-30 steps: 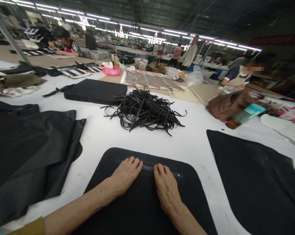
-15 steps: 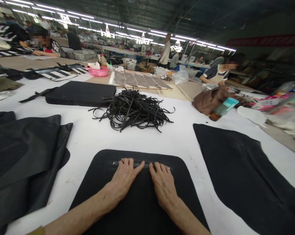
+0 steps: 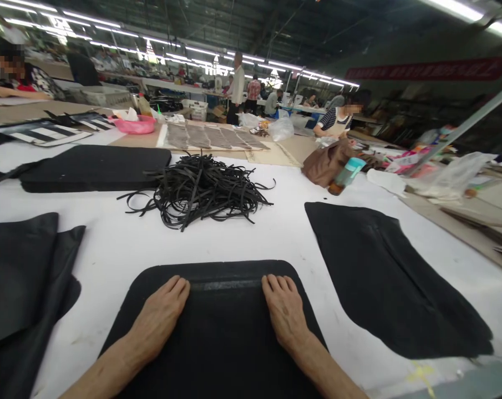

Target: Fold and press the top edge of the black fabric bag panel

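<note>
Head view: left hand and right hand flat and open, palms down, gripping nothing, pressed well apart on the far edge of a black panel lying near the front of the white table. Far edge of that panel apparently folded over and flattened along its length, with a narrow shiny strip between the hands; pressing seemingly well along, though no telling how firmly it holds. Beyond, untouched: a heap of black strips, another black piece to the right, dark fabric to the left.
</note>
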A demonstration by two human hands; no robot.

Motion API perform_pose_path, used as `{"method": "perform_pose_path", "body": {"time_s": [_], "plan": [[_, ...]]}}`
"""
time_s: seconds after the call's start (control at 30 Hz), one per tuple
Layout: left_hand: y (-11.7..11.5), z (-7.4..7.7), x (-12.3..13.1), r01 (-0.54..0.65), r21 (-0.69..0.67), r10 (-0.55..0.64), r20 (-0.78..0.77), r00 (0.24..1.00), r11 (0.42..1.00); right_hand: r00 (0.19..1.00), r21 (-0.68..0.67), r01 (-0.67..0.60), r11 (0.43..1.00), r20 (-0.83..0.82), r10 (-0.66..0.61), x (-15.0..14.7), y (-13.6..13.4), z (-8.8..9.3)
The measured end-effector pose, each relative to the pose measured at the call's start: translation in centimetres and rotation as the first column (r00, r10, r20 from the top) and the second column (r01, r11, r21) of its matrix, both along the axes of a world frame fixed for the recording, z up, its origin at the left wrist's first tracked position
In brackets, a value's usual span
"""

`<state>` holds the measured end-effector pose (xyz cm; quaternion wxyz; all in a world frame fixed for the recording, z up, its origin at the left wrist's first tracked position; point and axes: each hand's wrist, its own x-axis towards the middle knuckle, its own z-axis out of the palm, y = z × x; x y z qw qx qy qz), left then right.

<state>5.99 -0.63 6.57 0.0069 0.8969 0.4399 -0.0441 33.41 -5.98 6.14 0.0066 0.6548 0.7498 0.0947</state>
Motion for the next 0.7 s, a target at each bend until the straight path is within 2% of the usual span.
{"method": "perform_pose_path", "body": {"time_s": [0.13, 0.23, 0.33, 0.47, 0.6, 0.7], "plan": [[0.2, 0.1, -2.0, -0.082, 0.002, 0.082, 0.008, 0.997, 0.997, 1.0, -0.008, 0.014, 1.0, 0.013, -0.013, 0.6, 0.1, 0.2], [0.5, -0.2, -3.3, -0.141, -0.031, 0.143, 0.083, 0.986, 0.99, 0.999, -0.008, 0.018, 1.0, 0.031, -0.018, 0.2, 0.3, 0.2], [0.6, -0.4, -4.4, -0.251, -0.068, 0.259, 0.161, 0.952, 0.966, 1.0, -0.024, 0.024, 0.999, 0.006, -0.024, 0.3, 0.5, 0.1], [0.7, -0.3, -5.5, -0.299, -0.089, 0.311, 0.236, 0.92, 0.95, 0.998, -0.049, 0.065, 0.997, -0.02, -0.066, 2.1, 0.7, -0.2], [1.0, 0.8, -6.0, -0.337, -0.148, 0.368, 0.342, 0.865, 0.93, 0.99, -0.081, 0.139, 0.987, -0.012, -0.141, 3.7, 1.4, 0.1], [0.8, 2.3, -5.0, -0.382, -0.154, 0.41, 0.437, 0.801, 0.911, 0.985, -0.1, 0.114, 0.988, -0.115, -0.125, 2.6, 2.6, 1.1]]}}
